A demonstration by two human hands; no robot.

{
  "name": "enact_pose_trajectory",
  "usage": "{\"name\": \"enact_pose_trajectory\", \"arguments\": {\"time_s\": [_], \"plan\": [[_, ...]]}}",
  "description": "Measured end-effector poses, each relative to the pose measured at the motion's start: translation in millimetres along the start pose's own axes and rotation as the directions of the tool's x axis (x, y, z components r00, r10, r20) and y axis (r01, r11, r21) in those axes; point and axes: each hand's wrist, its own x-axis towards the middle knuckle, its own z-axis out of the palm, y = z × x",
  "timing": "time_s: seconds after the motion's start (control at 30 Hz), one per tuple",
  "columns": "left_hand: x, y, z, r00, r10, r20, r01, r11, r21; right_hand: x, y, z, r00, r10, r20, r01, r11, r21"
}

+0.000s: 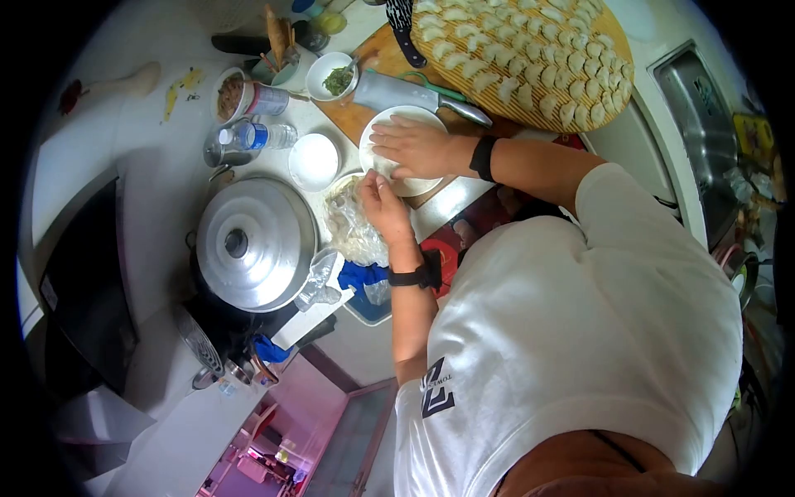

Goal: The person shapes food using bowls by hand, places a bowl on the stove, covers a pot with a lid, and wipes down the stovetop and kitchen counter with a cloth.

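My right hand (410, 147) lies palm down over a white plate (426, 120), its fingers spread over some pale material that it partly hides. Just below it, my left hand (385, 203) has its fingers curled together at the plate's lower left edge; what they pinch, if anything, is too small to make out. Beside and under my left hand sits a clear plastic bag (349, 219) with something pale in it. An empty-looking white bowl (314, 162) stands left of the plate. A cleaver (393, 93) lies on the wooden board (368, 54) behind.
A round woven tray (617, 79) of crescent dumplings is at the upper right. A large lidded pot (273, 240) stands on the left. Around are a water bottle (277, 136), a bowl of chopped greens (321, 76), a bowl of brown filling (228, 98) and a sink (691, 91).
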Motion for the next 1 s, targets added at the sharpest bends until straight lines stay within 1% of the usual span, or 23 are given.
{"name": "enact_pose_trajectory", "arguments": {"time_s": [0.07,0.2,0.27,0.3,0.37,0.4,0.47,0.5,0.53,0.57,0.6,0.63,0.67,0.7,0.73,0.77,0.8,0.83,0.87,0.9,0.93,0.97,1.0], "plan": [[-2,1,-1,0.999,0.032,0.012,-0.033,0.997,0.069,-3,1,3,1.0,0.012,-0.003,-0.012,1.0,0.012],[3,2,-1,1.0,-0.014,0.01,0.014,1.0,0.025,-1,7,8,1.0,0.006,-0.017,-0.006,1.0,0.013],[4,-1,-6,0.999,-0.024,0.036,0.022,0.998,0.066,-3,6,3,1.0,0.004,0.016,-0.004,0.999,0.048],[3,2,-9,0.999,-0.02,0.03,0.018,0.998,0.065,-3,6,1,1.0,-0.003,0.013,0.002,0.999,0.046],[1,7,-9,0.999,0.044,0.03,-0.047,0.995,0.093,-3,11,-3,0.999,-0.043,-0.024,0.046,0.99,0.135],[2,6,-10,0.999,0.046,0.024,-0.048,0.995,0.09,-2,12,-8,0.999,-0.048,-0.023,0.051,0.99,0.132],[4,2,-13,0.994,0.106,0.008,-0.106,0.99,0.089,2,12,-18,0.975,-0.047,-0.219,0.095,0.973,0.21],[3,7,-11,0.994,0.105,-0.002,-0.105,0.991,0.087,6,15,-15,0.975,-0.058,-0.216,0.104,0.972,0.209],[2,11,-10,1.0,0.014,0.013,-0.014,1.0,-0.025,11,19,-12,0.96,0.027,-0.278,0.104,0.889,0.446],[1,16,-9,0.997,-0.072,0.04,0.077,0.988,-0.135,15,21,-9,0.941,0.125,-0.314,0.119,0.747,0.654],[-1,20,-7,0.997,-0.07,0.033,0.074,0.988,-0.138,16,20,-13,0.942,0.119,-0.314,0.124,0.748,0.652],[-2,24,-4,0.988,-0.141,0.058,0.152,0.953,-0.263,17,20,-18,0.94,0.248,-0.233,0.099,0.455,0.885],[-4,28,-1,0.974,-0.209,0.092,0.228,0.896,-0.381,17,19,-21,0.936,0.337,-0.106,0.078,0.096,0.992],[-6,32,3,0.975,-0.208,0.084,0.224,0.895,-0.386,17,16,-26,0.939,0.329,-0.105,0.077,0.098,0.992],[-9,36,9,0.978,-0.189,0.085,0.208,0.899,-0.386,17,12,-30,0.914,0.406,-0.015,0.105,-0.201,0.974],[-13,39,15,0.982,-0.171,0.086,0.191,0.903,-0.386,17,9,-33,0.887,0.451,0.096,0.149,-0.478,0.866],[-20,46,22,0.988,-0.132,0.074,0.15,0.919,-0.364,17,8,-33,0.891,0.444,0.096,0.144,-0.476,0.867],[-25,48,28,0.989,-0.13,0.067,0.145,0.919,-0.368,18,7,-32,0.878,0.463,0.123,0.195,-0.578,0.792],[-29,50,34,0.995,0.02,0.095,0.008,0.958,-0.288,18,7,-32,0.864,0.48,0.153,0.246,-0.667,0.703],[-33,53,38,0.977,0.164,0.137,-0.134,0.969,-0.21,19,5,-31,0.866,0.477,0.152,0.244,-0.667,0.704],[-41,75,39,0.952,0.183,0.244,-0.18,0.983,-0.038,20,4,-32,0.842,0.504,0.191,0.255,-0.685,0.683],[-45,75,45,0.952,0.186,0.242,-0.182,0.983,-0.041,19,4,-32,0.816,0.53,0.23,0.269,-0.701,0.661],[-50,76,55,0.908,0.32,0.269,-0.346,0.937,0.055,16,4,-34,0.817,0.53,0.228,0.268,-0.698,0.664]]}}
